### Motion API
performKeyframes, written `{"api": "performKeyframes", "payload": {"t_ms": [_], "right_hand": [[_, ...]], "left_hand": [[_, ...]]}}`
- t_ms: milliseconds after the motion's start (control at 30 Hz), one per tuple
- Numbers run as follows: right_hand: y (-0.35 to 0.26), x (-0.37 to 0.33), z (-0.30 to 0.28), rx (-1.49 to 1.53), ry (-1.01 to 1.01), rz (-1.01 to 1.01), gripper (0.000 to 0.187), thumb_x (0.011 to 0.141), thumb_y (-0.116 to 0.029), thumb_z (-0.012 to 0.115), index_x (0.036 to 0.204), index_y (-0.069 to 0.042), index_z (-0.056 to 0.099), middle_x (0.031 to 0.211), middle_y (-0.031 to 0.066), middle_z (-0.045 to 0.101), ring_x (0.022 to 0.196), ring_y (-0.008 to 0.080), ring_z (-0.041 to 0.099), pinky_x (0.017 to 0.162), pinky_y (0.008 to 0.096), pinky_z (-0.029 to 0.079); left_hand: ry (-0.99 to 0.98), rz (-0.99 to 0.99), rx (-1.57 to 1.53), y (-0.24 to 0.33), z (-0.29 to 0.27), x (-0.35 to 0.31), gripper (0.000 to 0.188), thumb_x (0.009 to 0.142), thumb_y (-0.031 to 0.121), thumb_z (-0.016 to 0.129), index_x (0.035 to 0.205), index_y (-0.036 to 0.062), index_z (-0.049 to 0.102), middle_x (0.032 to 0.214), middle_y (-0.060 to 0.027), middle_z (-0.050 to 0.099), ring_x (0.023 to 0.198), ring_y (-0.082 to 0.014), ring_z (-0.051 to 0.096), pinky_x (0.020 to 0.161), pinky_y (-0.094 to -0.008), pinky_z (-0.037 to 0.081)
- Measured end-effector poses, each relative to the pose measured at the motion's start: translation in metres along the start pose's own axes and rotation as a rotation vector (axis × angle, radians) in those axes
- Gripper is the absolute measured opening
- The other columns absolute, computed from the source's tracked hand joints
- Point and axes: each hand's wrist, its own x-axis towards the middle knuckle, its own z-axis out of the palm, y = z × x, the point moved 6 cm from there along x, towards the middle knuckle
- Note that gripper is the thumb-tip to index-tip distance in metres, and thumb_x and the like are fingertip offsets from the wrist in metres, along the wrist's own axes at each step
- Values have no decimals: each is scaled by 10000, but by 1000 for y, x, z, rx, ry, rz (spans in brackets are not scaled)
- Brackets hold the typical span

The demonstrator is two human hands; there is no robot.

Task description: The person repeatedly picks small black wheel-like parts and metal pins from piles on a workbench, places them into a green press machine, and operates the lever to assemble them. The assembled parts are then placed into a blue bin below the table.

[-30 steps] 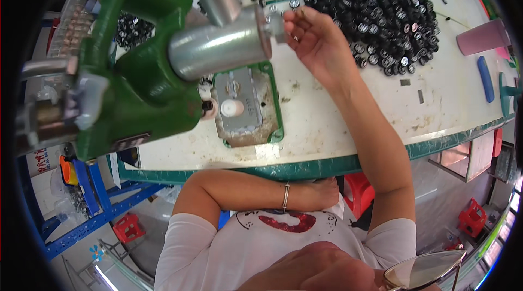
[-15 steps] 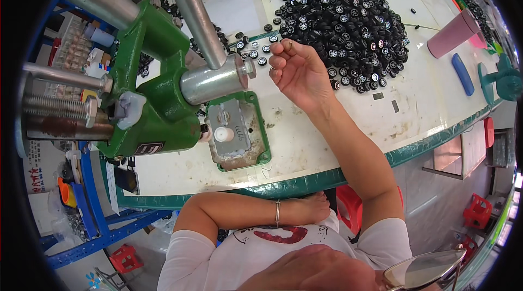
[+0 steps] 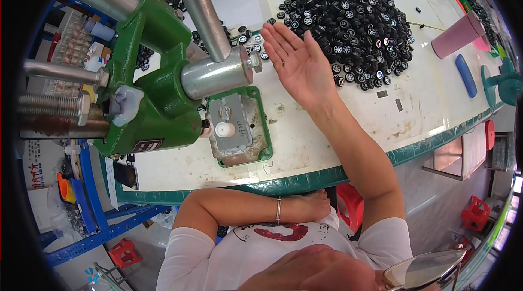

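Note:
My right hand (image 3: 301,65) is raised over the worktable with its palm showing and its fingers stretched out. Nothing lies in it. Just beyond and to the right of it rises a large heap of small black toy wheels (image 3: 354,24) with silvery hubs, and a few loose wheels (image 3: 256,48) lie by the fingertips. My left forearm, wearing a bangle (image 3: 278,212), crosses my lap below the table edge. My left hand (image 3: 315,207) rests there; its fingers cannot be made out. Left of my right hand stands a green hand press (image 3: 158,81), its metal ram (image 3: 215,76) above a green-rimmed base plate (image 3: 261,152) bearing a white cylindrical piece (image 3: 224,129).
A pink tumbler (image 3: 458,35), a blue bar-shaped object (image 3: 465,74) and a teal fan-like stand (image 3: 501,84) are at the right of the table. Two small dark flat pieces (image 3: 382,94) lie before the heap. A blue shelf frame (image 3: 92,244) stands left; red stools (image 3: 476,212) are on the floor.
The fingers of my right hand, curled with the fingertips together before, have spread out flat. The hand stays in about the same place. My left hand has barely moved.

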Motion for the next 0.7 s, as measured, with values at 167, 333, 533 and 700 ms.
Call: {"api": "performKeyframes", "payload": {"t_ms": [167,333,533,700], "right_hand": [[0,-2,11,88,-106,24,583,1025,-367,253,1390,87,253,1458,229,293,1366,292,306,1131,379,315],[2,-5,14,134,-139,44,584,1025,-365,251,1396,86,242,1463,230,285,1374,295,291,1137,380,307],[2,-5,14,99,-111,30,563,1021,-354,290,1376,82,275,1436,214,331,1334,281,356,1116,370,334],[-4,-1,6,39,-152,-26,522,963,-293,447,1328,69,358,1403,197,390,1305,270,401,1103,368,335]], "left_hand": [[28,11,-2,-1,8,0,188,737,143,588,837,-12,619,869,-133,585,902,-276,566,879,-434,394],[19,21,17,0,9,-2,207,743,145,588,859,-25,610,868,-130,584,899,-271,566,875,-425,396],[115,53,6,0,8,-6,189,739,146,594,850,-7,608,856,-122,585,890,-270,568,859,-408,400],[-58,7,-42,-5,-1,-1,156,750,123,588,855,8,601,874,-114,599,892,-253,580,843,-390,412]]}}
